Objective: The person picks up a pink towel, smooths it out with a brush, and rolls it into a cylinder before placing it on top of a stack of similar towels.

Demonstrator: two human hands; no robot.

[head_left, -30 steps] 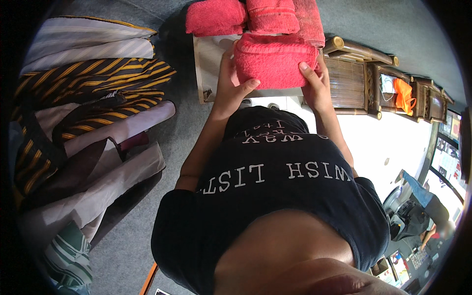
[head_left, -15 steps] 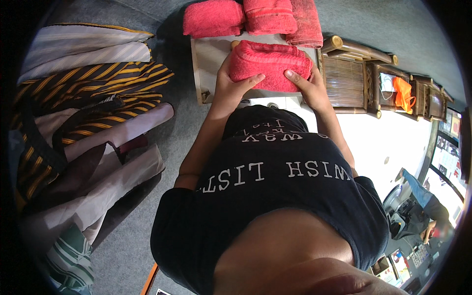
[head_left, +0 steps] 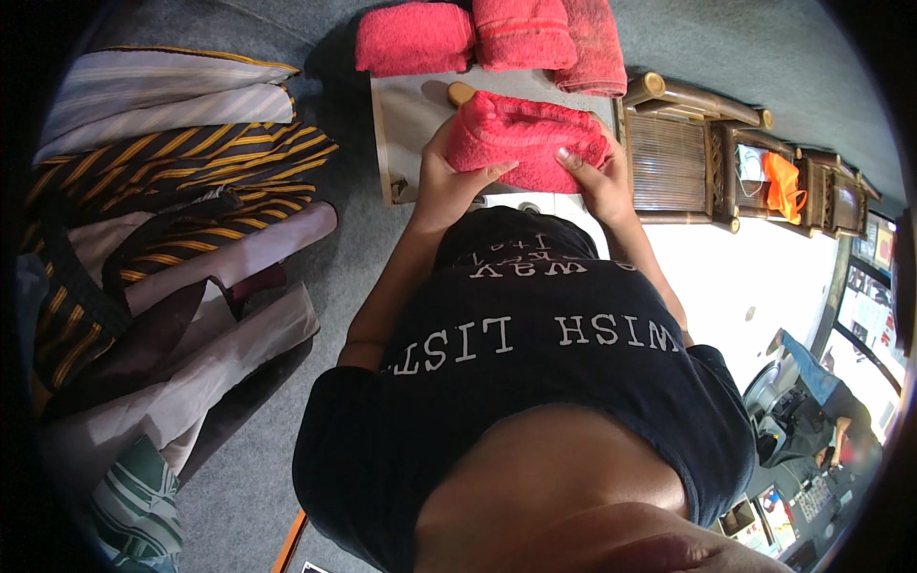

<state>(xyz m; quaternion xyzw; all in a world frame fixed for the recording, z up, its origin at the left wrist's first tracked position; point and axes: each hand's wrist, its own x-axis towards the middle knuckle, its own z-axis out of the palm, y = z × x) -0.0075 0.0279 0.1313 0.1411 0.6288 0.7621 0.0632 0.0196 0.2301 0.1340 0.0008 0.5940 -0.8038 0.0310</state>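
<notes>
Between both hands I hold a folded red towel [head_left: 523, 143] above the near part of a pale table [head_left: 413, 110]. My left hand [head_left: 449, 177] grips its left end, thumb along the near side and the other fingers hidden behind. On the right end, my right hand [head_left: 602, 177] is closed with its thumb pressed on the front. Beyond it, a folded red towel [head_left: 415, 38] lies at the far left of the table, with another folded towel [head_left: 524, 34] in the middle and a duller red towel [head_left: 592, 48] at the right.
A brown wooden knob-like piece [head_left: 461, 94] shows beside the held towel. Striped and grey clothes [head_left: 191, 162] hang at the left. Bamboo seats [head_left: 669, 162] stand at the right, one with an orange cloth [head_left: 783, 186]. A person [head_left: 841, 420] sits farther off at the lower right.
My hands have brought the held towel slightly nearer to me, and its top fold has shifted and loosened a little. More of the wooden piece behind it shows.
</notes>
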